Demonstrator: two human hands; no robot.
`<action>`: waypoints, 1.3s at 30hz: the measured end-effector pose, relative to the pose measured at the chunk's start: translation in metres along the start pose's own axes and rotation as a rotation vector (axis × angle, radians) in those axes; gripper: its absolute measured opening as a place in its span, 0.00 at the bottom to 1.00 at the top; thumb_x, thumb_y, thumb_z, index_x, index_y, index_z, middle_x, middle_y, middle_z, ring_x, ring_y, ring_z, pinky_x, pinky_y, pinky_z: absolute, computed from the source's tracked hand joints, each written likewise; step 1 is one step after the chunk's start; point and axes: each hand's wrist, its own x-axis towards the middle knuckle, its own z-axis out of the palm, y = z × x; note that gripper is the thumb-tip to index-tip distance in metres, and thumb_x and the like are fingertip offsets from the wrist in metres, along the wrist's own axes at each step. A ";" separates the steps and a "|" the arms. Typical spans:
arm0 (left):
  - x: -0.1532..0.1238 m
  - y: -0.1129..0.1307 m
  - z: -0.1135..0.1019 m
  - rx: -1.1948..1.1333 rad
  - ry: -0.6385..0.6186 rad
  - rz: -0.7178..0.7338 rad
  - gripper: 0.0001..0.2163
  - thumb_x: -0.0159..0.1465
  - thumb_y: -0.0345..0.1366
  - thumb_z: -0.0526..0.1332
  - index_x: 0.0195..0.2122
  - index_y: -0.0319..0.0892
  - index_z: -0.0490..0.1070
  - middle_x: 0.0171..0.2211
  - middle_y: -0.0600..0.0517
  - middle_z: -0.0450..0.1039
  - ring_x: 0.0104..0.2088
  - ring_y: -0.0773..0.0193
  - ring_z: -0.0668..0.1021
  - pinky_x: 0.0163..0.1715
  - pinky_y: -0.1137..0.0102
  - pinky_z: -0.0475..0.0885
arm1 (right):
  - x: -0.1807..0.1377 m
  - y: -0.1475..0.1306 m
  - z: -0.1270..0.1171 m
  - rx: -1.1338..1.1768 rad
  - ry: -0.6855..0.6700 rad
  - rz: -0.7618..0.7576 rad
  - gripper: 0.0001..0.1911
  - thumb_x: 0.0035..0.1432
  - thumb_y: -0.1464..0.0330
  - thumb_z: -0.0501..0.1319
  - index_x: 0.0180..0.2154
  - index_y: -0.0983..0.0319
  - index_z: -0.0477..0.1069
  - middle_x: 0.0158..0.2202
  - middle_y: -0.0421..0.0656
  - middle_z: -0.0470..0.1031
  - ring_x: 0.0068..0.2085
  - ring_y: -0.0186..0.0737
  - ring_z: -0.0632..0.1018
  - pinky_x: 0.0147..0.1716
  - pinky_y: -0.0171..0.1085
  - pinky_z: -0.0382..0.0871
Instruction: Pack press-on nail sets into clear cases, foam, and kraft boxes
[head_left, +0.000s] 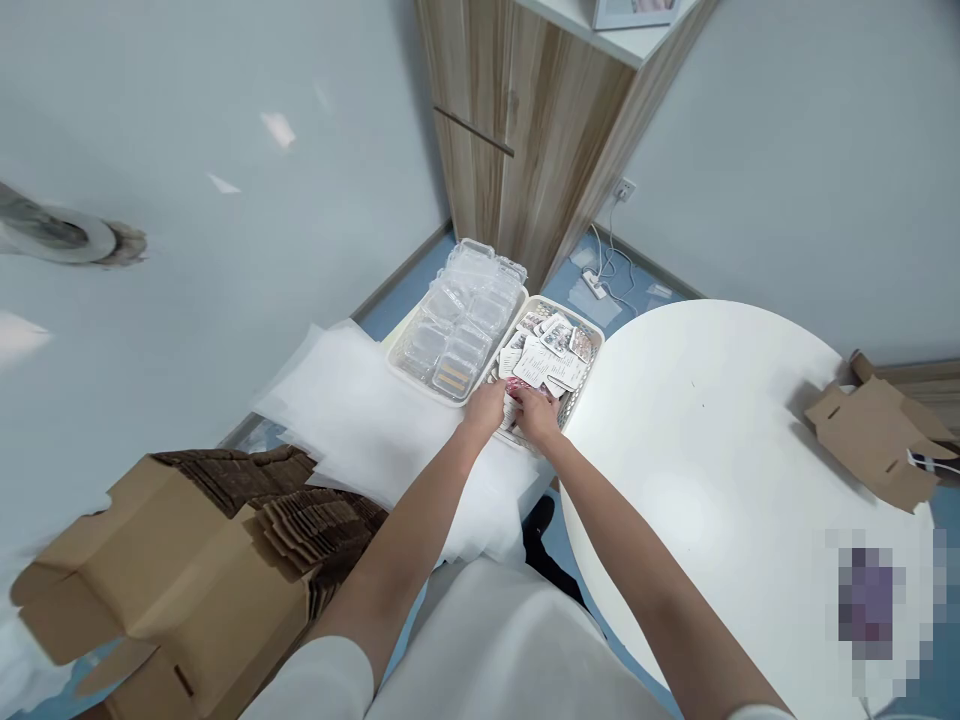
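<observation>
Both hands reach into a white perforated basket (598, 345) full of printed cards (541, 362). My left hand (486, 410) is at the basket's near left side, its fingers closed and bent down among the cards. Close beside it, my right hand (537, 414) is over the near part of the pile, thumb and fingers drawn together. A small reddish printed piece (517, 385) shows between the two hands; its kind is not clear. The fingertips are partly hidden, so what each hand grips cannot be made out.
Left of the basket, another tray (448, 400) holds clear plastic boxes (457, 320). White sheets (360, 405) and stacked flat cardboard boxes (217, 560) lie nearer left. A round white table (675, 420) bears a cardboard piece (874, 435). A wooden cabinet (525, 120) stands behind.
</observation>
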 end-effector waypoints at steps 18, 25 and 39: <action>-0.022 0.018 -0.013 -1.211 0.127 -0.010 0.18 0.51 0.34 0.61 0.43 0.36 0.64 0.34 0.47 0.72 0.36 0.64 0.75 0.38 0.64 0.70 | -0.057 0.017 -0.043 1.135 0.300 0.138 0.14 0.45 0.61 0.60 0.35 0.62 0.65 0.26 0.37 0.66 0.28 0.32 0.70 0.32 0.37 0.69; -0.080 0.074 -0.001 -0.818 0.220 0.178 0.17 0.54 0.38 0.58 0.45 0.42 0.66 0.46 0.46 0.65 0.44 0.61 0.71 0.41 0.67 0.70 | -0.118 0.039 -0.062 1.182 0.420 0.155 0.13 0.46 0.59 0.59 0.33 0.61 0.64 0.27 0.37 0.63 0.28 0.32 0.71 0.32 0.38 0.70; -0.168 0.219 0.081 -1.173 -0.627 0.275 0.21 0.56 0.47 0.54 0.48 0.40 0.65 0.43 0.46 0.69 0.38 0.61 0.73 0.42 0.62 0.67 | -0.294 0.145 -0.068 1.065 0.499 0.048 0.16 0.49 0.59 0.57 0.40 0.57 0.65 0.46 0.43 0.66 0.40 0.38 0.69 0.40 0.41 0.64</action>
